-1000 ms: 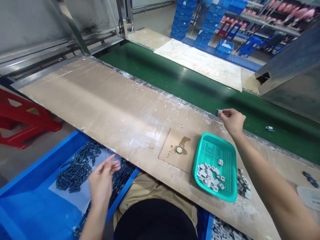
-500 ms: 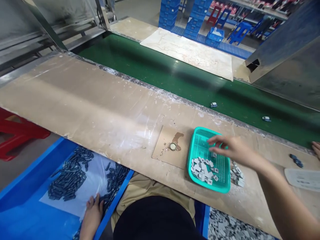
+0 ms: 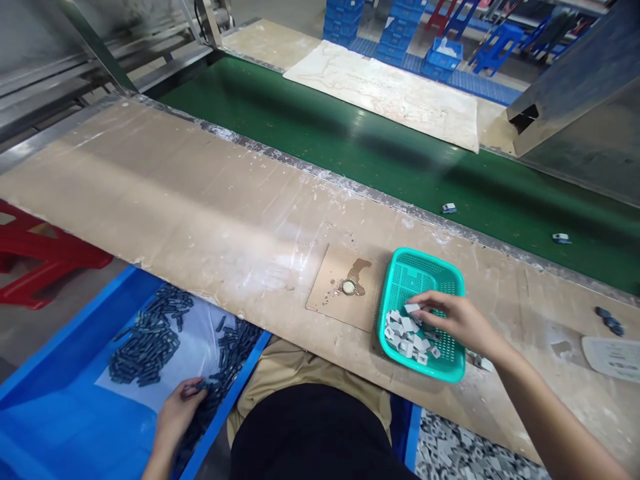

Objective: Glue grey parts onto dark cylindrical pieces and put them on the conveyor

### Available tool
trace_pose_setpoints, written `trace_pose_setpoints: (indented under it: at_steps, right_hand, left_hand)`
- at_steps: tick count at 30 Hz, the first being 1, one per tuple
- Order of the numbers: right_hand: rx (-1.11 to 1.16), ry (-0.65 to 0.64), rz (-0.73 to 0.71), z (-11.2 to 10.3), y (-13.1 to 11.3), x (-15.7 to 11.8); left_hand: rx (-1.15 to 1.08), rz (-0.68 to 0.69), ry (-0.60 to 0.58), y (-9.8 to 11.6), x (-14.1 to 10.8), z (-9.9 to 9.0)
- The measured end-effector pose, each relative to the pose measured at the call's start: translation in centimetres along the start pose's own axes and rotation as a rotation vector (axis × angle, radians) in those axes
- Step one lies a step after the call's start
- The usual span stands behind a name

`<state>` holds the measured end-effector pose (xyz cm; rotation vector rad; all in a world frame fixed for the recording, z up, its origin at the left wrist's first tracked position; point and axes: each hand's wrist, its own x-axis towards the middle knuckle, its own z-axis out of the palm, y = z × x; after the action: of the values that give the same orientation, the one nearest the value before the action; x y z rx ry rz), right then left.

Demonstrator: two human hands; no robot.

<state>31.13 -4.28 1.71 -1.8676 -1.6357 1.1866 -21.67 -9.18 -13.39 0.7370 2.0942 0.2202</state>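
Observation:
At the lower left, my left hand (image 3: 180, 407) reaches into a blue bin, thumb and fingers pinched on a small dark grey plastic piece (image 3: 201, 385). Loose heaps of similar dark pieces (image 3: 145, 353) lie on a white sheet under and beyond that hand. Over the teal basket (image 3: 457, 300), my right hand (image 3: 453, 320) pinches a small white plastic block (image 3: 412, 308) between thumb and fingertips. Below it in the basket lie several more white blocks (image 3: 406, 341). Its fingers partly hide the basket's middle.
Left of the basket, a round cap-like disc (image 3: 349, 287) sits on a stained cardboard square (image 3: 320, 293). Beyond the table runs a green conveyor belt (image 3: 300, 123) carrying two small assembled pieces (image 3: 449, 208). A bin of grey pieces (image 3: 465, 447) is below the table edge.
My left fingers have closed on a dark piece, after lying spread on the heap. My right hand has lowered into the basket and pinched a white block. Another person's hand has left the right edge.

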Motion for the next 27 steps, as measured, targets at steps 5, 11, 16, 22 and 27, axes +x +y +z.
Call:
trace_pose_setpoints:
  at_steps: [5, 11, 16, 22, 27]
  right_hand:
    - [0.621, 0.165, 0.106, 0.7, -1.1, -0.2]
    - [0.324, 0.064, -0.016, 3.8, -5.1, 1.2]
    - [-0.344, 0.221, -0.354, 6.5, -6.6, 3.1]
    - [-0.591, 0.251, -0.515, 7.5, -6.7, 4.7]
    - [-0.552, 0.235, -0.464, 8.0, -5.8, 5.0]
  left_hand:
    - [-0.733, -0.178, -0.068, 3.5, -2.6, -0.7]
    - [-0.979, -0.031, -0.121, 10.1, -7.5, -0.4]
    - [-1.024, 0.237, -0.292, 14.0, -10.7, 1.0]
    - [-1.073, 0.216, -0.487, 16.5, -11.9, 4.0]
    - [-1.122, 0.149, -0.634, 16.7, -12.2, 6.0]
